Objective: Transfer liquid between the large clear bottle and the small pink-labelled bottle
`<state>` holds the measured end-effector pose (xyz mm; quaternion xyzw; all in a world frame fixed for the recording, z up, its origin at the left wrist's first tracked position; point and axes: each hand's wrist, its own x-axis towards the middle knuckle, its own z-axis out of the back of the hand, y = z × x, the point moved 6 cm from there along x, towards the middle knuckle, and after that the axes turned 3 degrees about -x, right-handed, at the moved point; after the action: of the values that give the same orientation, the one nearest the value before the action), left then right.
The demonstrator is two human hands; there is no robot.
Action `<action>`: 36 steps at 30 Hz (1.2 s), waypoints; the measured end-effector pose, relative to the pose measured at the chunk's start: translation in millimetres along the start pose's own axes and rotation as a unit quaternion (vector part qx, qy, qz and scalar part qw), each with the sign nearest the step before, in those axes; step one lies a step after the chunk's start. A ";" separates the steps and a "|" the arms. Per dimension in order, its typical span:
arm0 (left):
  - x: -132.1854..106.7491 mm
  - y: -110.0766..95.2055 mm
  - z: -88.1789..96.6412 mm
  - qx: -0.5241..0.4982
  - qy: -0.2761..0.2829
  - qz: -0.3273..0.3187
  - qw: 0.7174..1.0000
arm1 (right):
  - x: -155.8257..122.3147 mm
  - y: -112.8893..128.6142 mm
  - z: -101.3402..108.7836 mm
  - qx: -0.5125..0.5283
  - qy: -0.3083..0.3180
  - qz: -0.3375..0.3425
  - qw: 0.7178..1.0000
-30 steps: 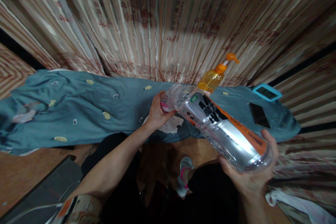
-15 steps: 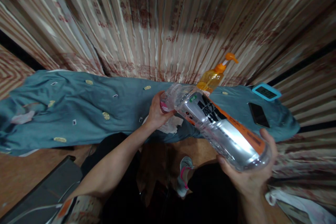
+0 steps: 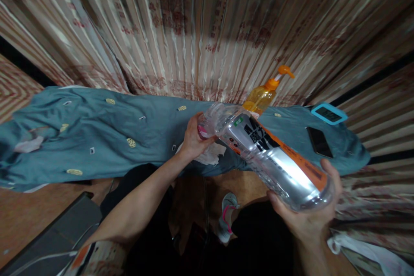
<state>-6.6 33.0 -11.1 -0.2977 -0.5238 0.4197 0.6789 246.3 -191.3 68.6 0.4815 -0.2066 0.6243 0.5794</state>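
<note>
My right hand (image 3: 310,211) is wrapped round the base of a large clear plastic bottle (image 3: 274,155) with a silver and orange label. The bottle is tilted, its narrow end pointing up and left. My left hand (image 3: 194,138) is closed round a small clear plastic container (image 3: 208,123) with a pink patch. That container meets the bottle's upper end; whether the bottle's mouth is inside it or only against it, I cannot tell. Under my left hand lies a crumpled white tissue (image 3: 211,154), partly covered.
A pump bottle (image 3: 260,98) of yellow liquid with an orange top stands behind the big bottle. On the teal cloth (image 3: 155,129) to the right are a phone (image 3: 319,141) and a blue-framed digital clock (image 3: 329,114). Another tissue (image 3: 29,143) lies far left. Curtains (image 3: 194,30) hang behind.
</note>
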 end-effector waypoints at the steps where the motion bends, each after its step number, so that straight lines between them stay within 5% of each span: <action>1: -0.1 0.1 0.0 0.001 -0.001 0.000 1.000 | -0.1 0.1 -0.1 0.000 0.002 0.002 1.000; 36: -0.4 -0.4 -0.5 0.008 0.000 -0.005 1.000 | -3.8 -6.5 -0.2 0.007 0.003 -0.027 1.000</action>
<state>-6.0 32.5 -11.2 -0.2903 -0.5216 0.4204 0.6833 251.7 -191.5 63.4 0.4893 -0.1875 0.6111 0.5933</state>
